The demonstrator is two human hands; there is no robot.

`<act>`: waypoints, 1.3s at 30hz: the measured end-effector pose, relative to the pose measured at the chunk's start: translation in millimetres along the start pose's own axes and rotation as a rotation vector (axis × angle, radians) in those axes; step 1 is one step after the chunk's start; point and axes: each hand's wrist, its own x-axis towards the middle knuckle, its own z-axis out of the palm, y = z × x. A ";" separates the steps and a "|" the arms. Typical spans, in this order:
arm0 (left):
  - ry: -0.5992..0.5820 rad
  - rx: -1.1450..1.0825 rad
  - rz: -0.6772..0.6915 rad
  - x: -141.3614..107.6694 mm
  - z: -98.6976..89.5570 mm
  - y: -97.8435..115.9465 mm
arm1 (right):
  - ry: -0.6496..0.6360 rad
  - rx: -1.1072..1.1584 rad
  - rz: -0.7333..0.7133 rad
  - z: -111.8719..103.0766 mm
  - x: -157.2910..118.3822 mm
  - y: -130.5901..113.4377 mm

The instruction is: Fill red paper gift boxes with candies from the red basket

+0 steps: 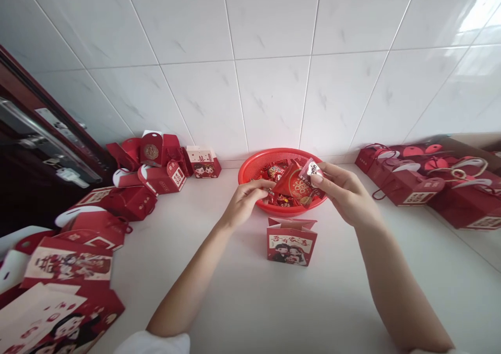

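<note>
My right hand (346,191) is closed on a wrapped candy (312,170) with a pink and white wrapper, pinched between thumb and fingers. Against the same fingertips lies a larger red packet (295,186) with gold print; it slants over the basket. My left hand (247,200) is pinched shut at the basket's near left, its fingertips by the packet's left corner; what they hold is partly hidden. The red plastic basket (250,162) contains several wrapped candies. Just in front of it stands a small red paper box (291,247), upright with its top open, showing a cartoon couple.
Several red gift boxes (129,202) line the left side, with flat printed cards (39,312) nearest me. A small box (204,162) stands by the tiled wall (274,98). More red boxes with cord handles (415,187) stand at the right. A dark door frame (39,119) borders the left.
</note>
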 end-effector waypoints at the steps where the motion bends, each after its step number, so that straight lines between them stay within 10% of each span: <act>1: -0.034 0.030 -0.005 -2.7 -3.0 3.6 | -0.013 -0.023 -0.008 -1.4 -1.7 -2.6; 13: -0.348 0.539 0.416 -30.5 7.7 26.5 | 0.077 -0.117 -0.097 -9.2 -9.1 -19.3; 19: -0.459 0.600 0.357 -29.5 8.5 22.2 | 0.080 -0.149 -0.096 -9.8 -8.0 -15.4; 39: -0.303 0.522 0.367 -9.6 2.9 -7.1 | 0.029 -0.283 -0.066 -8.2 -3.9 -14.3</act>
